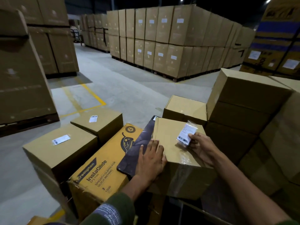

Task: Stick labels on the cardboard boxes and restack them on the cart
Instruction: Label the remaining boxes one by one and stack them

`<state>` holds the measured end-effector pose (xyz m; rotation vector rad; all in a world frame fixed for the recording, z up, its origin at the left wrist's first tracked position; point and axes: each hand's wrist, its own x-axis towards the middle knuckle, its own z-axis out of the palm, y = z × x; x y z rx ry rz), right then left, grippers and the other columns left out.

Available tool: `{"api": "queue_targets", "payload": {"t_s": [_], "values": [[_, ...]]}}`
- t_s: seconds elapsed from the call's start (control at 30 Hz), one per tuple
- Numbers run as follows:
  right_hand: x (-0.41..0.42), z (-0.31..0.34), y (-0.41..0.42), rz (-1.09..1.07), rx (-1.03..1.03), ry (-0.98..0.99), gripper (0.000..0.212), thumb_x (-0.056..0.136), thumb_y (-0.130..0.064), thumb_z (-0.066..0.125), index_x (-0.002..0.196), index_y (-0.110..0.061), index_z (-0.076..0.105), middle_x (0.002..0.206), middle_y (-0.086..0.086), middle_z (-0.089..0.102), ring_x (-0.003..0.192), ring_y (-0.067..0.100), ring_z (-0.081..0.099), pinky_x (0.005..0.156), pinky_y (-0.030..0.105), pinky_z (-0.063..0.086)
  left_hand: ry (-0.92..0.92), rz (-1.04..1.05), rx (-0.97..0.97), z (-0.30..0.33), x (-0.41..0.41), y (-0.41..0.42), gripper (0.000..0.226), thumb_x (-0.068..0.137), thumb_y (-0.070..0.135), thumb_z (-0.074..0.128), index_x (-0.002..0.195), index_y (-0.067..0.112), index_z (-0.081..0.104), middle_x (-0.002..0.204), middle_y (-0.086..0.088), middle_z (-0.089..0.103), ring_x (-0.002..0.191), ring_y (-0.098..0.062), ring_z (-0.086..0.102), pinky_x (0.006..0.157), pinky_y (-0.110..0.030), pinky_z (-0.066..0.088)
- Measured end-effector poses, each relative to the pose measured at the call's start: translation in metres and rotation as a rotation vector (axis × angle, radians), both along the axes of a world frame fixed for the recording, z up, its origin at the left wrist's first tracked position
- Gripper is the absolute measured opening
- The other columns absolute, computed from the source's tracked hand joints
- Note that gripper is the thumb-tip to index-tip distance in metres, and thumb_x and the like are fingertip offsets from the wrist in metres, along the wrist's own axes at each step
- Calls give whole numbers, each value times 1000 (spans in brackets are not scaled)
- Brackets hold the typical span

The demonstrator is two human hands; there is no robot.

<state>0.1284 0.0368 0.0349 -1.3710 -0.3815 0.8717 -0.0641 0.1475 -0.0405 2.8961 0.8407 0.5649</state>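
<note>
Label (186,133) pinched by right hand (202,146), left hand (150,157) on box (175,153)

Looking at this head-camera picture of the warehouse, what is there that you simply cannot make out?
- The print on the label under the right hand: too small and blurred.
- The cart: hidden beneath the boxes.
- What the dark flat item is: partly covered by the left hand and the box.
- The labels on the far stacked cartons: too small.

Bare hands, left hand (150,157) and right hand (202,147). Dark green sleeve (121,207) at the left forearm. Blue patch with pale print (108,214) on it.
</note>
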Motion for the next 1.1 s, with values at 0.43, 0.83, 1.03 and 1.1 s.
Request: {"api": "queue_targets", "payload": {"t_s": [0.43,0.83,1.03,1.1], "values": [[-37,17,-15,81,165,-118,8,84,0,70,90,-4,67,92,13,71,91,25,67,77,29,54,224,212,-29,31,-57,-34,83,93,67,1,156,14,4,164,-6,-5,149,-22,-15,118,-58,-3],[-187,-30,44,585,148,-794,12,83,-16,76,87,-26,72,85,-9,72,80,3,66,68,21,51,209,675,14,0,-250,-68,88,88,65,-2,152,14,30,163,-7,17,151,-26,5,117,-58,7],[-293,-73,60,801,105,-1098,14,83,-19,70,95,-21,78,89,-2,72,82,9,63,72,29,53,225,920,-27,-30,-357,-91,70,94,56,24,136,9,54,152,-12,42,145,-31,27,112,-61,21],[-327,-79,63,865,147,-1194,15,82,-17,70,93,-19,79,85,0,70,78,9,58,66,21,44,226,967,-21,-34,-385,-96,71,93,56,23,133,8,57,150,-13,44,144,-32,29,112,-62,22]]}}
